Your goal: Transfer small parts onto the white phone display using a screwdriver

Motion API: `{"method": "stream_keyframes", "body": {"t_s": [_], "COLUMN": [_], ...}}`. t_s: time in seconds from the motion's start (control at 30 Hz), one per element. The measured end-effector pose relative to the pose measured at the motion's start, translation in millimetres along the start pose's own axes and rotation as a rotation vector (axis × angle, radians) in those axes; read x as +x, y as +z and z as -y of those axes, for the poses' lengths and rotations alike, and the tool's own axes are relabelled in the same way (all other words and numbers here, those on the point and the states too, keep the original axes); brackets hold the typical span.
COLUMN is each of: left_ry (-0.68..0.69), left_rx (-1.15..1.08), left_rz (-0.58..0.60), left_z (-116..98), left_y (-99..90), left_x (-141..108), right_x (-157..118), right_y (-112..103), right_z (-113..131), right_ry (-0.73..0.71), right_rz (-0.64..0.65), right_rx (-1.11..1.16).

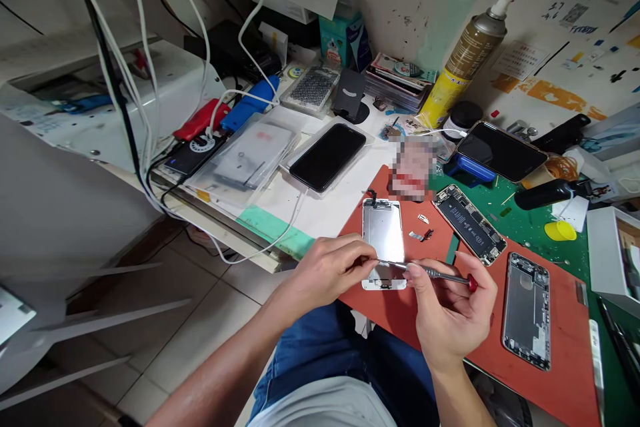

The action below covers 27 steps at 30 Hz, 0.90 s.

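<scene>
My right hand grips a slim metal screwdriver with a red end cap, its shaft pointing left. At the screwdriver's tip, the thumb and forefinger of my left hand are pinched together; what they hold is too small to make out. Below both hands lies a white-edged phone screen panel, its silvery back facing up. To its right are small loose flex-cable parts. An opened phone body with battery and circuit board lies beyond my right hand. Further right sits a stripped phone housing.
Everything worked on rests on an orange mat over a green mat. A black-screened phone with a white cable lies at the back left. A yellow spray can stands behind. Cables hang at the left.
</scene>
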<state>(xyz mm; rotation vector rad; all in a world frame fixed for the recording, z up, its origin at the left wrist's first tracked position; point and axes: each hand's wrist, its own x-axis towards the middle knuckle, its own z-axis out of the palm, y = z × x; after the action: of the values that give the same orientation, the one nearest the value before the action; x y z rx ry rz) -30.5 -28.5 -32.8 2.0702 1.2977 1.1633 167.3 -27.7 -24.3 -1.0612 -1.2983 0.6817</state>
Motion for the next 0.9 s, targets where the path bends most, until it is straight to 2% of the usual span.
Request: {"method": "stream_keyframes", "body": {"t_s": [0.27,0.47,0.63,0.9], "left_ry": [-0.004,0.008,0.016,-0.001], "left_rx": [0.025,0.027,0.02,0.024], "left_rz": [0.039,0.069,0.055,0.046], "left_z": [-0.9,0.9,1.6,0.7], "left_y": [-2.1,-2.5,-1.3,-1.5], "left_x": [0.2,-1.0,-2.9,-1.5], "right_x": [-1.0,1.3,3.1,4.3], "right_y": [-0.3,-1.5,-1.8,-2.5], "right_z": [0.1,2.3,1.7,1.4], "right_ry": [0.006,0.043,0.121,0.153], "right_rz": [-0.002,0.041,0.051,0.052], "right_rx": [-0.016,0.004,0.032,0.061]}}
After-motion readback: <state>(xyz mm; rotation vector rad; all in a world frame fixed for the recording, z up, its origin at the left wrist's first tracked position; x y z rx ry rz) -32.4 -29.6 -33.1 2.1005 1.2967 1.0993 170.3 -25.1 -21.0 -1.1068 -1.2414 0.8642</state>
